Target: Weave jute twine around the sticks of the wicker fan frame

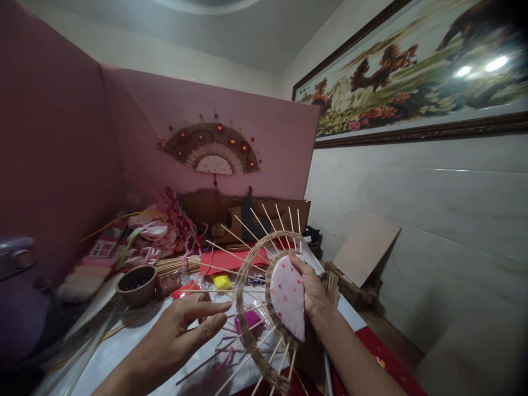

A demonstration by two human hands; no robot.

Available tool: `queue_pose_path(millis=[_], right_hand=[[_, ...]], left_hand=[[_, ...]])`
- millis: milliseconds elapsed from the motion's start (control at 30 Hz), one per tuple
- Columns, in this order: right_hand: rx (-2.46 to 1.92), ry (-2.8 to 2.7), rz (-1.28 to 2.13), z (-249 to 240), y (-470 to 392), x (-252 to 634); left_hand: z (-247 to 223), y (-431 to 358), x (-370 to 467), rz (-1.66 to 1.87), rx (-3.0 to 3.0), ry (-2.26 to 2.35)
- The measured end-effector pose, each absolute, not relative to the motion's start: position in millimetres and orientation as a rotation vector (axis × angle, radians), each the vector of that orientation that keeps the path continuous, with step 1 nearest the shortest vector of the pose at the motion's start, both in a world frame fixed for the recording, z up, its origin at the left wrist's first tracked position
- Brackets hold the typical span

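Note:
My right hand (315, 289) grips a half-round woven fan frame (243, 275) by its straight edge, beside a white half-disc with red spots (286, 297). Thin wooden sticks radiate from the half-disc, crossed by an inner and an outer band of brown twisted cord. To the left of the outer band is my left hand (192, 330), its thumb and index finger stretched towards the sticks and apart. Nothing shows between those fingers; its other fingers are partly curled. The frame is tilted, with its curved side facing left.
A finished-looking fan with flowers (218, 146) hangs on the pink board behind. On the table are a brown bowl (138, 286), a yellow packet (223, 282), a magenta lump (249, 320) and red sheets (226, 262). Ribbons and fabric (152, 231) pile up at back left.

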State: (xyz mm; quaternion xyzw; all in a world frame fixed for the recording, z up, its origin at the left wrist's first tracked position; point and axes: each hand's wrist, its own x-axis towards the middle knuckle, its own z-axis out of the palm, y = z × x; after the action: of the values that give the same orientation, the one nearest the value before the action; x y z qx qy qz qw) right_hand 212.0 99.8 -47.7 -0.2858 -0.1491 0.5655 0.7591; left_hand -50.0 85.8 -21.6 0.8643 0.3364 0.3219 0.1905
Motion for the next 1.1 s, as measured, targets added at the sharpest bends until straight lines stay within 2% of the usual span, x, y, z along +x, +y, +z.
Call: queue_pose_path(millis=[133,467,667,1100], right_hand=[[-0.658,-0.340,1.185,-49.9,101.9,213.4],[-0.723,-0.363,1.140,-51.2,101.3,212.9],[-0.730,-0.368,1.135,-52.5,101.9,212.5],[-0.728,-0.403,1.123,-53.4,101.5,208.5]], left_hand=[[-22.0,85.7,-47.6,0.715,2.657,1.076],[-32.6,90.3,-39.8,0.958,2.918,1.146],[-46.7,90.5,-30.6,1.147,2.923,0.937],[-45.2,86.6,-28.2,1.164,2.829,0.838]])
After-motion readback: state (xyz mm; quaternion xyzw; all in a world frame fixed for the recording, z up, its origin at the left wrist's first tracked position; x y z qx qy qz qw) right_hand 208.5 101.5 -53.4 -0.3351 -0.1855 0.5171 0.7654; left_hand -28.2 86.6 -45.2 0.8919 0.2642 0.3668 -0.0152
